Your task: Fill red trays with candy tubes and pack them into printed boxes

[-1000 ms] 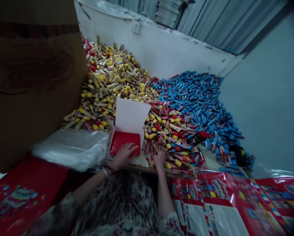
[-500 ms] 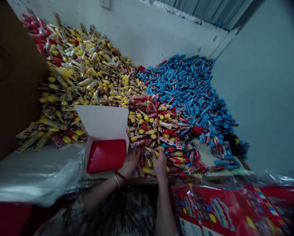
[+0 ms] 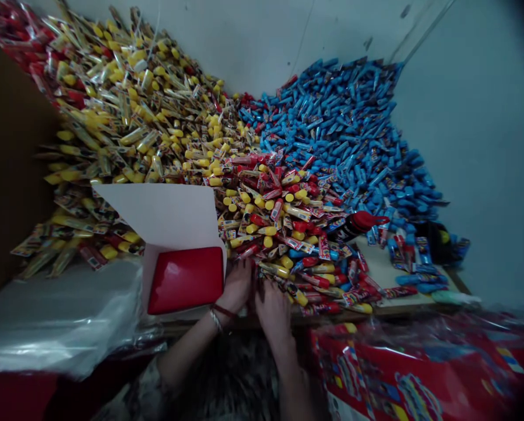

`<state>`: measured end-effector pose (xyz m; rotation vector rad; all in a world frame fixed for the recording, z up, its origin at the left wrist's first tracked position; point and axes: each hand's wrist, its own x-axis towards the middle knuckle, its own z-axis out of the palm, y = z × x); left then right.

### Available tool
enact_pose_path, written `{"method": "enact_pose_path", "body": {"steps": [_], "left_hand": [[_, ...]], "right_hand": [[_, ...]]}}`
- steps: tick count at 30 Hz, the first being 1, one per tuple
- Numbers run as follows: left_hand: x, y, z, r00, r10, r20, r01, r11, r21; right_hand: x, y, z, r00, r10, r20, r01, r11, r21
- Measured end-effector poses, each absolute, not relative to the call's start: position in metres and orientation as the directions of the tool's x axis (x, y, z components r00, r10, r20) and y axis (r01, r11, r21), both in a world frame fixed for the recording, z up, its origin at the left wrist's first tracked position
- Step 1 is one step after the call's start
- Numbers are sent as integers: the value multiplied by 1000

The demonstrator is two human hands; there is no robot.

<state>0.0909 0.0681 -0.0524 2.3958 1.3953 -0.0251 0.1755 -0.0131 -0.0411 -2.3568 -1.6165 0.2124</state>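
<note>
My left hand (image 3: 237,287), with a dark red and a pale bracelet at the wrist, is at the near edge of the mixed pile of wrapped, tube-shaped packets (image 3: 268,204) with yellow, red and blue caps. Its fingers are closed and partly hidden, so what they hold cannot be made out. Close beside it, my right hand (image 3: 274,307) has its fingers curled down at the table edge; their contents are hidden too. Just left of my left hand stands an open white box (image 3: 169,213) with its lid raised and a glossy red block (image 3: 186,279) inside.
Behind are a large heap of yellow-capped packets (image 3: 126,117) and a heap of blue packets (image 3: 332,117) against the wall. A black bottle with a red cap (image 3: 362,221) lies right. Clear plastic (image 3: 60,316) covers the left front; printed red packaging (image 3: 402,362) lies front right.
My right hand has dropped from the yellow-capped packet it was pinching and moved left toward my left hand. The camera view has shifted closer and tilted down.
</note>
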Motion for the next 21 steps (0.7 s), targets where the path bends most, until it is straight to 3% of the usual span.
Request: {"method": "enact_pose_path", "body": {"steps": [4,10,15,21], "left_hand": [[95,82,-47,494,855,-160,845,-428,319],[112,97,-36,423,897,-129,875,-367,317],[142,109,-33,390,911,-134,883,-329,334],[137,108,-23,462,882,-90,809,-377,450]], "right_hand": [[149,-10,-62,402,915,20,905,-394,-160],[148,-4,-78,418,901,118,907,-406,-109],[168,-13,-63,328,943,49,929,-313,-197],[202,-25,-27,368,930,-2,907,-359,-223]]}}
